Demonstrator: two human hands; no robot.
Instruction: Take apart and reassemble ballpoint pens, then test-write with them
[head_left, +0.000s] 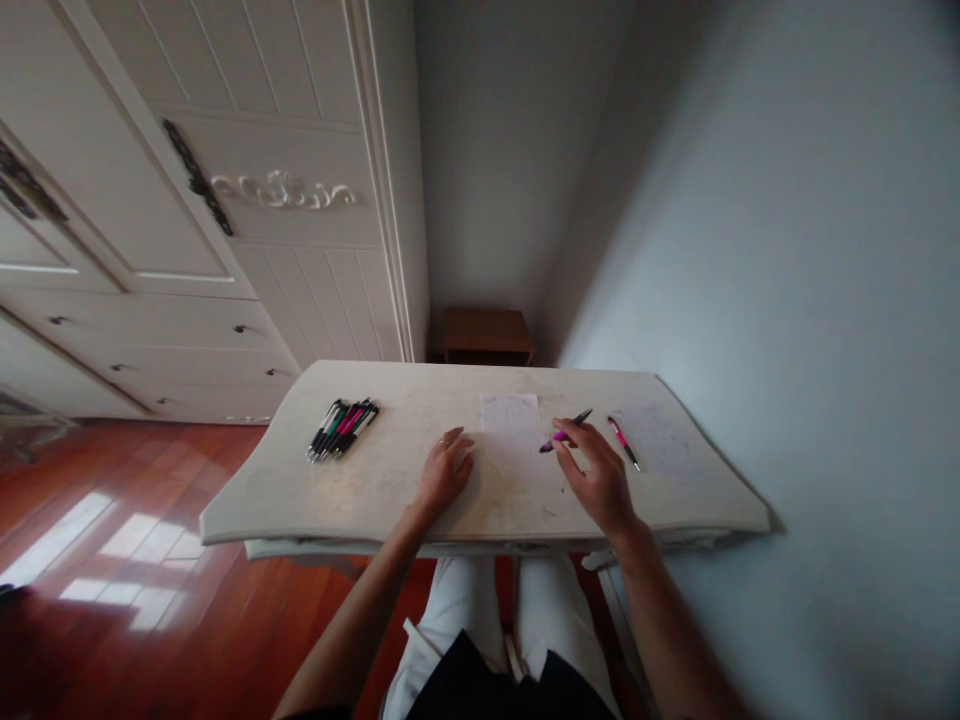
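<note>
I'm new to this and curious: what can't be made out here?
In the head view:
Marks on the paper: too small, faint.
Count of bunched pens: they overlap.
Purple pen: partly covered by the right hand.
Brown stand: base hidden by the table.
Wardrobe: top cut off by upper edge.

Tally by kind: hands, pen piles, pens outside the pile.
Hands: 2 (left hand, right hand)
Pen pile: 1, its pens too overlapped to count
Pens outside: 2 (held pen, loose red-and-black pen)
Total: 5
</note>
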